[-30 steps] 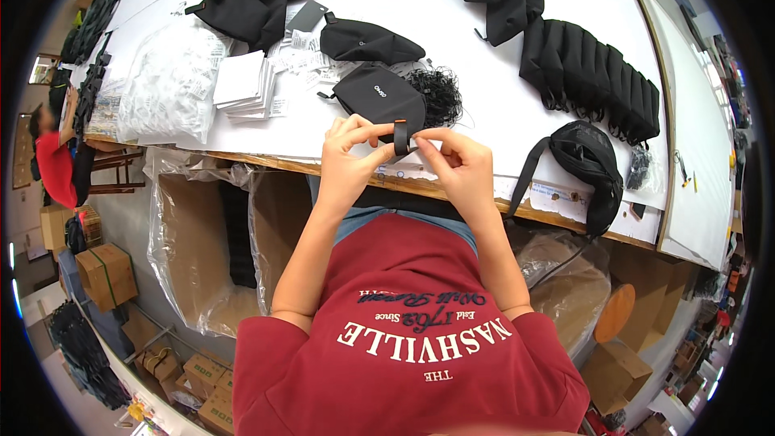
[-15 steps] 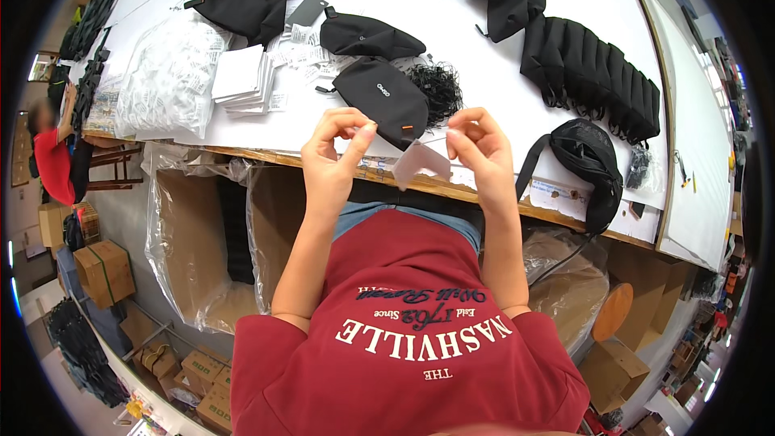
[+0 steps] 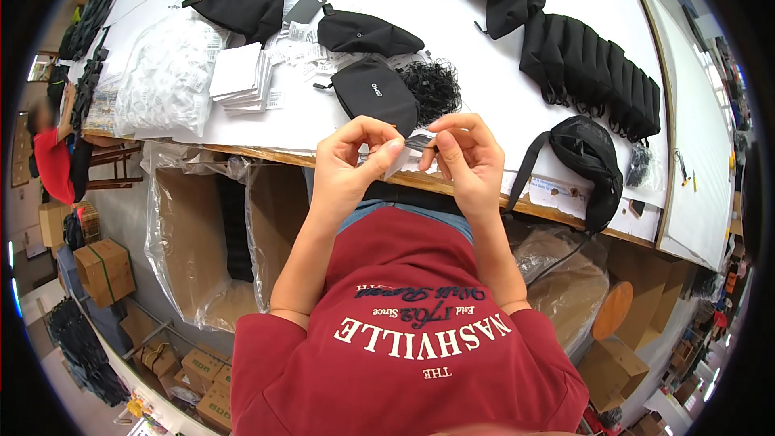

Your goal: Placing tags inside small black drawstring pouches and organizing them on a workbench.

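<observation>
In front of the table's edge, my left hand (image 3: 355, 160) pinches a small paper tag (image 3: 419, 142), dark on the side that shows there. A pale piece of it shows below the left fingertips. My right hand (image 3: 468, 157) is closed with its fingertips at the tag's other end; any thin string between them is too small to make out. Just beyond my hands lies a black zipped pouch (image 3: 371, 97). A tangle of black strings (image 3: 432, 87) touches the pouch's right side. Behind these lies another black pouch (image 3: 367, 34).
To the left are a stack of white cards (image 3: 236, 77) and a clear bag of white labels (image 3: 165, 73). A row of black pouches (image 3: 593, 73) and a black strapped bag (image 3: 587, 161) lie right. Cardboard boxes (image 3: 105, 270) stand below; a person in red (image 3: 53, 163) is far left.
My hands have come closer together. The tag has turned from its pale face to a dark one between them, and my right fingertips have moved left onto its end.
</observation>
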### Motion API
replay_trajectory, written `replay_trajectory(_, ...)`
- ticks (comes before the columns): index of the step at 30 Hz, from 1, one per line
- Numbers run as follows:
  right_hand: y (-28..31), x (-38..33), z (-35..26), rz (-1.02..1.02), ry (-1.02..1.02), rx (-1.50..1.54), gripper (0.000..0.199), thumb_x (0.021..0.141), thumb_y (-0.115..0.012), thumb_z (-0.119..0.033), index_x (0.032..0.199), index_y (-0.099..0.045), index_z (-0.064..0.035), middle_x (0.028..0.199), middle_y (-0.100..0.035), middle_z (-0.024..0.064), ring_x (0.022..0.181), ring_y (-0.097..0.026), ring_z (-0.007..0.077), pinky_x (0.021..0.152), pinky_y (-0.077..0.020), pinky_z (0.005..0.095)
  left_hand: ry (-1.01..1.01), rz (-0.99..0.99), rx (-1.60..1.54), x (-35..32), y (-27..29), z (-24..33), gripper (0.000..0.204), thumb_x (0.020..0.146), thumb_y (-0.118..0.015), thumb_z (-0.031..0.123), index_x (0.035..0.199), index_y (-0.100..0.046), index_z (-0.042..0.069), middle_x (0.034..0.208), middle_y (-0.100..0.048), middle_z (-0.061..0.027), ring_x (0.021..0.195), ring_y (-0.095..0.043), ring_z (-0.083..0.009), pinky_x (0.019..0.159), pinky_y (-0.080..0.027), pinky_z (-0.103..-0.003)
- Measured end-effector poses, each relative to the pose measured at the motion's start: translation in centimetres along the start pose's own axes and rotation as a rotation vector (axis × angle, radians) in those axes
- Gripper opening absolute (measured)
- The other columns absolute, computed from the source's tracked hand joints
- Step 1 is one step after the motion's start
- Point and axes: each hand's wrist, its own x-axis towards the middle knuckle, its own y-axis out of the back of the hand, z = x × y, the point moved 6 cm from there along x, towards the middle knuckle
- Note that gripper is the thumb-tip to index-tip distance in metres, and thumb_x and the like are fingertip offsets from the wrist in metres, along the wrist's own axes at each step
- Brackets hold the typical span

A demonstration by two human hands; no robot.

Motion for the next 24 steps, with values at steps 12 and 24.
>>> replay_trajectory(12,-0.83,0.06,0.33,0.099,0.095,-0.049,0.009,0.091,-0.056,-0.007,0.099,-0.053,-0.0033,0.069,-0.052,-0.0013,0.061,-0.047,0.0041,0.054,-0.0365,0.0176,-0.037,-0.014,0.179,-0.29,-1.07,-0.24,0.005,0.078,-0.067,0.004,0.08,-0.063,0.003,0.065,-0.042,0.007,0.06,-0.035,-0.0008,0.054,-0.031,-0.017)
replay_trajectory(24,-0.38,-0.11,0.5,0.191,0.232,-0.238,0.008,0.09,-0.057,-0.005,0.097,-0.055,-0.0038,0.068,-0.053,-0.0016,0.059,-0.046,0.003,0.051,-0.033,0.0171,-0.035,0.011,0.222,-0.13,-1.17,-0.26,0.005,0.079,-0.067,0.005,0.08,-0.063,0.002,0.061,-0.04,0.0073,0.059,-0.035,-0.0002,0.053,-0.032,-0.017)
